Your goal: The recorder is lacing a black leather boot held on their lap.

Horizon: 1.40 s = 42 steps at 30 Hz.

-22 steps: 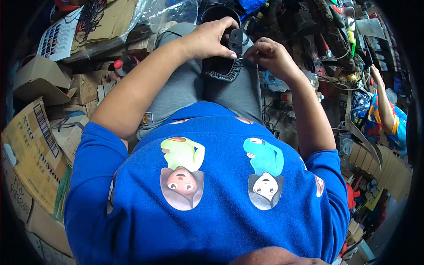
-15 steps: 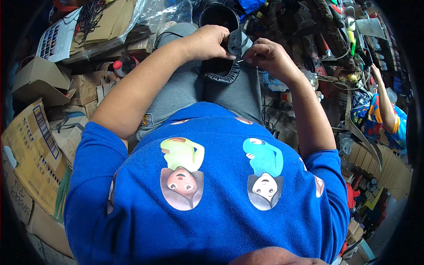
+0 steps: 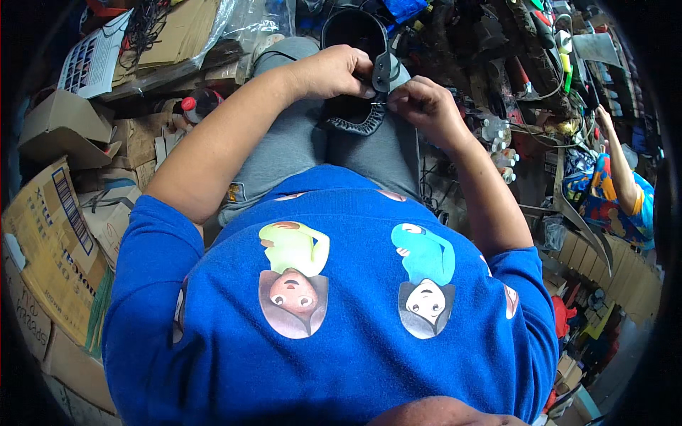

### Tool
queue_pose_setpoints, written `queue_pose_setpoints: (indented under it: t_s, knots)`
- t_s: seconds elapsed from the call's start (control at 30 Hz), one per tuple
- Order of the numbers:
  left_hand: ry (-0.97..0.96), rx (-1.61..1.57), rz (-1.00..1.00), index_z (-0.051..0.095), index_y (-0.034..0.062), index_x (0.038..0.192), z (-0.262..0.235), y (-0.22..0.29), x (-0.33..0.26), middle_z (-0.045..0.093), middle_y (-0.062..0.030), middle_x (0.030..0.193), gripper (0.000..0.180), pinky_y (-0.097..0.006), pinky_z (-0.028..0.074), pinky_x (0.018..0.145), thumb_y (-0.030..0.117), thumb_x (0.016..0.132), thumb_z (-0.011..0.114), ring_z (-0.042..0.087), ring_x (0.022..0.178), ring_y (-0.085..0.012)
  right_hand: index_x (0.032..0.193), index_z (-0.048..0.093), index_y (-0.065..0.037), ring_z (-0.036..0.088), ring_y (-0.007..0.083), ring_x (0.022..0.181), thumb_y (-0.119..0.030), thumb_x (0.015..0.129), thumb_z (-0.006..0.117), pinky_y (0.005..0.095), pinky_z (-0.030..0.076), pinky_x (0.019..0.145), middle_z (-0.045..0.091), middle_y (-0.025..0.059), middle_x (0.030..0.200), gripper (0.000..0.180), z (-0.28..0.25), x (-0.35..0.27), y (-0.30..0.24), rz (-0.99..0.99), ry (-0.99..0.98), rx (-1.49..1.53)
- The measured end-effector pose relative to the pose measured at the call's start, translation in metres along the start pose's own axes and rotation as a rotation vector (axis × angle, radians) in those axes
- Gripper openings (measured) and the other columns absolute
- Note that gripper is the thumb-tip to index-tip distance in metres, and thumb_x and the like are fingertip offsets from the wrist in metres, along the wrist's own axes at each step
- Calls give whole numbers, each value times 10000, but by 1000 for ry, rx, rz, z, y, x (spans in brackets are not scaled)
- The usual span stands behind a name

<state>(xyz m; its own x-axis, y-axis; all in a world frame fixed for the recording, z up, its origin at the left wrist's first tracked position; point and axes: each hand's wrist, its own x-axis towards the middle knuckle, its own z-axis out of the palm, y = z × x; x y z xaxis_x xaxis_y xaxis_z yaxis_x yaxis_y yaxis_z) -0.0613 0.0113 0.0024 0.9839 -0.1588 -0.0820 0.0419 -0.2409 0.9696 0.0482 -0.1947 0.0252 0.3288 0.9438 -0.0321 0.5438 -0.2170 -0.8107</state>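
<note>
A: Where's the glossy black piece with gathered, stitched edge (image 3: 365, 126)?
B: Across our grey-trousered lap (image 3: 288, 145), likely for support. Our left hand (image 3: 337, 72) grips it, probably steadying; right hand's (image 3: 428, 106) fingers pinch together alongside, contents hidden.

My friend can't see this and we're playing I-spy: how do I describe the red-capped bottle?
Find the big blue shirt, then follow the left forearm up from its sleeve. Just left of that forearm is the bottle. Its red cap sets it apart from the clear, pale-capped bottles on the right.
</note>
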Motion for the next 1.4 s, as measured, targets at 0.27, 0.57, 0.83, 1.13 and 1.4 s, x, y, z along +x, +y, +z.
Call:
queue_pose_setpoints:
  t_s: [0.27,0.57,0.83,1.13,1.4]
  knots:
    - [-200,245,35,662,21,1066,-4,4,-1,576,-95,1099,286,-326,377,980,31,794,575,513,1088,-241,915,679,-134,616,289,780,-52,744,664,361,502,666,596,101,833,190,9,-16,-17,-107,96,-359]
    - [-204,382,52,619,-26,952,-5,30,-8,557,-123,1000,221,-315,442,857,21,737,607,560,972,-255,792,638,-107,581,250,808,-105,787,525,380,421,707,556,78,832,114,7,-5,-64,-219,-120,-893]
    - [14,519,-73,614,-19,908,0,17,6,608,-145,856,221,-327,476,730,1,691,648,610,815,-272,808,649,-78,623,274,754,-109,788,539,384,473,708,592,100,819,116,7,16,-53,-252,-185,-925]
    - [230,517,110,629,11,933,10,0,8,617,-149,933,228,-359,482,785,36,710,668,609,877,-314,777,674,-82,626,316,738,-89,738,634,401,506,674,603,145,760,57,12,13,-37,-223,-27,-719]
    - [400,563,-74,525,71,1225,28,32,-71,565,-154,1187,449,-390,456,909,140,799,648,564,1073,-345,884,618,-24,492,87,631,-241,851,657,253,446,676,557,-6,727,222,-23,-22,-7,356,-56,781]
